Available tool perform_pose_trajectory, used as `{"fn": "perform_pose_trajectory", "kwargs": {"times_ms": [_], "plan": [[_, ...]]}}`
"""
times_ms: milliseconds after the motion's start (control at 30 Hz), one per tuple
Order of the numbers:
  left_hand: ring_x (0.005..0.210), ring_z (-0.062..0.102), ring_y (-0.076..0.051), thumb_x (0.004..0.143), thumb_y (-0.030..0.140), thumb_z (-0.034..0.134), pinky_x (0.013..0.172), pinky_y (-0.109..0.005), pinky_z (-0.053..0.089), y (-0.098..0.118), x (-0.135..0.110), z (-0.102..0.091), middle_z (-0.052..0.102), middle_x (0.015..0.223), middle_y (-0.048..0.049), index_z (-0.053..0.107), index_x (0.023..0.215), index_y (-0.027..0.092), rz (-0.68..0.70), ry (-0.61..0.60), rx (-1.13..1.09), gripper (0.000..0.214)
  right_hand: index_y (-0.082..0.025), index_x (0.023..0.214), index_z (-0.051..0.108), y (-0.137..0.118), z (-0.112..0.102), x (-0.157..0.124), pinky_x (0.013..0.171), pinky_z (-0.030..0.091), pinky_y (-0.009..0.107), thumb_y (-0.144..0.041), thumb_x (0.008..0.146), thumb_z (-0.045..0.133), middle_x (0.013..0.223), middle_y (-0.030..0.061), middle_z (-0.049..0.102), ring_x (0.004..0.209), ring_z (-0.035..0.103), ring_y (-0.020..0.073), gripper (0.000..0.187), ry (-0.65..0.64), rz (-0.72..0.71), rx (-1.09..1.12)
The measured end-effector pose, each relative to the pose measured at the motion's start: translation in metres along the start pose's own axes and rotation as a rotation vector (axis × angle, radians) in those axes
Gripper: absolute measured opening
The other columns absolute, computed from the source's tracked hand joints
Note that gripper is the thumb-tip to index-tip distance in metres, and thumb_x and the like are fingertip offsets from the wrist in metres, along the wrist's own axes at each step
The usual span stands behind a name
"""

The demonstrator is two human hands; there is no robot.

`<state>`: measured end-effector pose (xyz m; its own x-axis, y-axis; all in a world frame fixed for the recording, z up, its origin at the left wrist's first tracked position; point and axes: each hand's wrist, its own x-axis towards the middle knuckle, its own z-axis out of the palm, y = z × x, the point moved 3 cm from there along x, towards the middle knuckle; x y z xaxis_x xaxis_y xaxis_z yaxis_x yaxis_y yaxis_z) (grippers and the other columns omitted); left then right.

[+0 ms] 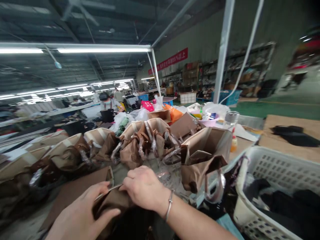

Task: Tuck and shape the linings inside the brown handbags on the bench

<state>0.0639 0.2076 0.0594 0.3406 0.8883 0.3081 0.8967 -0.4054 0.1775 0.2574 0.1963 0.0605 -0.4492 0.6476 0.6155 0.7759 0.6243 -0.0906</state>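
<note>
A brown fabric bag is close in front of me, its pale upper edge showing and its lower part dark and hidden. My right hand, with a thin bracelet at the wrist, is closed over this edge, fingers curled down on it. Around the bag's left end is my left hand, thumb on the near side and fingers at the far side. Behind my left hand lies a flat brown panel. Beyond both hands, several brown bags with plastic-wrapped handles stand in a row. Another open bag stands at the right.
A white plastic basket with dark cloth stands at the right. Beyond it, black pieces lie on a brown board. A clear jar and an orange bag are farther back. A metal post rises behind the table.
</note>
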Motion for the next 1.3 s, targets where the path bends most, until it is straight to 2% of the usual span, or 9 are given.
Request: {"fn": "perform_pose_trajectory", "kwargs": {"times_ms": [67,233,367,500,633,733,933,1100,1300], "plan": [[0.118,0.050,-0.029,0.058,0.035,0.073,0.098,-0.043,0.042,0.018,-0.015,-0.018,0.051,0.131,-0.0074,0.045,0.122,0.025,0.076,-0.120,0.053,0.071,-0.019,0.073,0.055,-0.004,-0.008,-0.003,0.065,0.031,0.030,-0.032,0.093,0.045,0.073,-0.0004,0.057,0.070,0.050,0.0155,0.026,-0.023,0.014,0.012],[0.135,0.027,-0.022,0.068,0.015,0.065,0.107,-0.039,0.033,0.035,-0.023,-0.045,0.025,0.149,-0.0078,0.039,0.125,0.024,0.100,-0.247,0.044,0.063,-0.020,0.071,0.054,0.001,-0.013,-0.009,0.067,0.028,0.031,-0.025,0.093,0.045,0.070,0.0000,0.054,0.066,0.046,0.0162,0.025,-0.097,-0.005,0.057],[0.125,0.042,-0.025,0.070,0.022,0.069,0.100,-0.042,0.039,0.033,-0.020,-0.043,0.044,0.138,-0.0073,0.050,0.108,0.024,0.027,-0.174,0.032,0.042,-0.021,0.070,0.055,0.002,-0.011,-0.010,0.065,0.026,0.031,-0.023,0.091,0.048,0.069,-0.0003,0.054,0.064,0.045,0.0167,0.022,-0.119,-0.001,0.022],[0.100,0.059,-0.021,0.077,0.028,0.062,0.086,-0.036,0.047,0.037,-0.018,-0.030,0.063,0.110,-0.0037,0.055,0.096,0.023,0.011,-0.045,-0.020,0.021,-0.021,0.069,0.055,0.003,-0.009,-0.011,0.061,0.025,0.031,-0.027,0.090,0.050,0.068,-0.0005,0.054,0.063,0.046,0.0167,0.022,-0.123,0.038,-0.023],[0.097,0.061,-0.018,0.081,0.022,0.057,0.085,-0.032,0.047,0.038,-0.014,-0.023,0.066,0.106,-0.0022,0.058,0.082,0.022,0.025,0.087,-0.040,0.001,-0.022,0.069,0.056,0.007,-0.010,-0.011,0.058,0.024,0.031,-0.031,0.089,0.051,0.068,-0.0007,0.053,0.061,0.045,0.0162,0.022,-0.119,0.054,-0.021],[0.100,0.060,-0.016,0.082,0.020,0.055,0.087,-0.030,0.047,0.038,-0.013,-0.022,0.065,0.109,-0.0029,0.058,0.078,0.021,0.054,0.141,-0.076,0.006,-0.022,0.073,0.058,0.011,-0.012,-0.011,0.061,0.028,0.029,-0.032,0.090,0.050,0.069,-0.0002,0.055,0.064,0.048,0.0157,0.022,-0.127,0.025,0.018],[0.094,0.061,-0.015,0.085,0.017,0.050,0.082,-0.027,0.047,0.038,-0.012,-0.019,0.066,0.101,-0.0028,0.056,0.081,0.020,0.107,0.129,-0.109,0.008,-0.020,0.091,0.061,0.011,-0.017,-0.011,0.076,0.034,0.030,-0.045,0.083,0.059,0.079,0.0016,0.060,0.076,0.053,0.0169,0.026,-0.139,-0.071,0.138],[0.084,0.062,-0.016,0.085,0.016,0.048,0.076,-0.028,0.047,0.038,-0.012,-0.020,0.066,0.089,-0.0029,0.056,0.083,0.019,0.102,0.086,-0.061,0.008,-0.020,0.075,0.059,0.003,-0.012,-0.007,0.079,0.033,0.031,-0.033,0.092,0.048,0.072,0.0003,0.059,0.070,0.052,0.0154,0.023,-0.120,-0.049,0.054],[0.077,0.060,-0.017,0.085,0.018,0.046,0.071,-0.030,0.046,0.035,-0.008,-0.019,0.064,0.082,-0.0026,0.055,0.080,0.018,0.035,0.027,0.014,0.010,-0.019,0.070,0.057,-0.005,-0.010,-0.004,0.068,0.031,0.030,-0.026,0.092,0.047,0.069,0.0020,0.058,0.067,0.050,0.0160,0.025,-0.099,-0.057,0.001]]}}
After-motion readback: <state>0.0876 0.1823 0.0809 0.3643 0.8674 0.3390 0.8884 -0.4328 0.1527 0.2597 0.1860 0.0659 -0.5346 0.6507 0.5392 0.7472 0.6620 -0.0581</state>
